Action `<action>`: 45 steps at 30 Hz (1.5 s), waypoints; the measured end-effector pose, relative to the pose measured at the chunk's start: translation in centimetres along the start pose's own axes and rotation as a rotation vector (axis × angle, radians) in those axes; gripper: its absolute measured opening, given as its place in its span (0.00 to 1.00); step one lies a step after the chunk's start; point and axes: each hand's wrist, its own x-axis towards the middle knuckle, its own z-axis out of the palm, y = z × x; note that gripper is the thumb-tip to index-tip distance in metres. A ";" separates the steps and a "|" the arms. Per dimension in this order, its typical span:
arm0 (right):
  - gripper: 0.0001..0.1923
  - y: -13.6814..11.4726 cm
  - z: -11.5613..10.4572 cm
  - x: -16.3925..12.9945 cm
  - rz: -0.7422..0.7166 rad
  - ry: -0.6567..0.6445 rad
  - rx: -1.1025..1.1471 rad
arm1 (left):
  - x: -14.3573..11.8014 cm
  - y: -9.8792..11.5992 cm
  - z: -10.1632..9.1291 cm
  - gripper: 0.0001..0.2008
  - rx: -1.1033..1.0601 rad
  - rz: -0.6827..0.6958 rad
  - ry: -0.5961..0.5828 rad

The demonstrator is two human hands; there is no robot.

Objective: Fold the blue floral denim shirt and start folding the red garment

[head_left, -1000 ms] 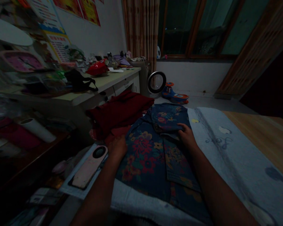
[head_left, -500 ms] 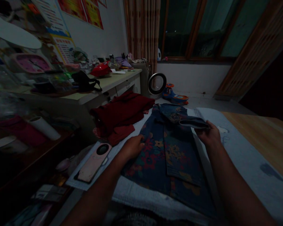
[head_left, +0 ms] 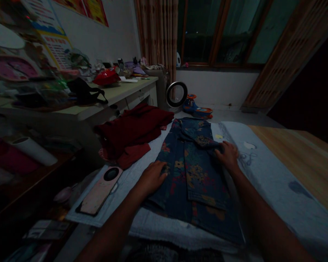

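Both hands lie flat and open: left hand [head_left: 152, 177] and right hand [head_left: 227, 155] press the floral garment [head_left: 196, 171]; smoothing outward evenly would likely keep its folds crisp.

Red garment [head_left: 131, 133] beside pink phone [head_left: 98, 191]; ring fan [head_left: 176, 94] by cluttered desk [head_left: 120, 92]
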 end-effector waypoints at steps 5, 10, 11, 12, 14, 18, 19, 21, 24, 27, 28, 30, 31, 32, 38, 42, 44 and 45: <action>0.29 -3.3 2.0 1.4 -0.151 -0.216 -0.207 | 1.3 1.8 2.2 0.19 0.242 -0.160 -0.020; 0.31 -4.9 2.4 2.2 -0.086 -0.374 -0.365 | 2.2 2.8 3.4 0.24 0.357 -0.212 -0.042; 0.27 -5.1 2.3 2.4 -0.084 -0.388 -0.396 | 2.4 2.7 3.5 0.21 0.365 -0.214 -0.051; 0.23 -5.2 2.2 2.5 -0.089 -0.401 -0.421 | 2.5 2.6 3.4 0.18 0.368 -0.217 -0.063; 0.18 -5.3 1.9 2.8 -0.105 -0.421 -0.447 | 2.7 2.2 3.2 0.13 0.355 -0.219 -0.087; 0.18 -5.4 0.8 3.9 -0.085 -0.372 -0.412 | 3.2 2.0 1.9 0.09 0.246 -0.191 -0.093; 0.18 -5.4 0.4 4.3 -0.073 -0.336 -0.388 | 3.4 2.1 1.4 0.09 0.209 -0.184 -0.079; 0.19 -5.3 -0.4 5.2 -0.056 -0.259 -0.327 | 3.8 2.7 0.7 0.09 0.130 -0.172 -0.040; 0.19 -5.0 -1.2 6.7 -0.037 -0.164 -0.232 | 4.3 4.1 0.3 0.10 0.015 -0.160 0.020; 0.18 -4.5 -1.4 7.7 -0.001 -0.118 -0.154 | 4.4 5.6 1.7 0.10 -0.051 -0.148 0.043; 0.17 -4.2 -1.3 7.9 0.012 -0.113 -0.128 | 4.3 5.9 2.4 0.10 -0.057 -0.144 0.041; 0.16 -3.9 -1.1 8.0 0.053 -0.103 -0.050 | 4.1 6.4 3.9 0.10 -0.045 -0.148 0.031; 0.15 -3.7 -1.0 7.9 0.079 -0.095 0.009 | 4.0 6.6 4.6 0.10 -0.027 -0.151 0.026; 0.15 -3.6 -1.0 7.8 0.109 -0.083 0.083 | 3.8 6.7 5.1 0.10 -0.003 -0.156 0.022; 0.20 -3.4 -1.7 8.2 0.198 0.044 0.487 | 3.4 7.8 5.4 0.09 0.108 -0.130 0.033; 0.19 -2.6 -2.2 8.8 0.210 0.142 0.496 | 3.3 8.8 5.5 0.10 0.102 -0.085 0.038; 0.18 -2.1 -2.1 8.5 0.246 0.120 0.486 | 3.3 8.9 6.0 0.10 0.090 -0.080 -0.004; 0.18 -1.8 -2.0 8.2 0.271 0.091 0.483 | 3.3 8.9 6.2 0.10 0.084 -0.082 -0.027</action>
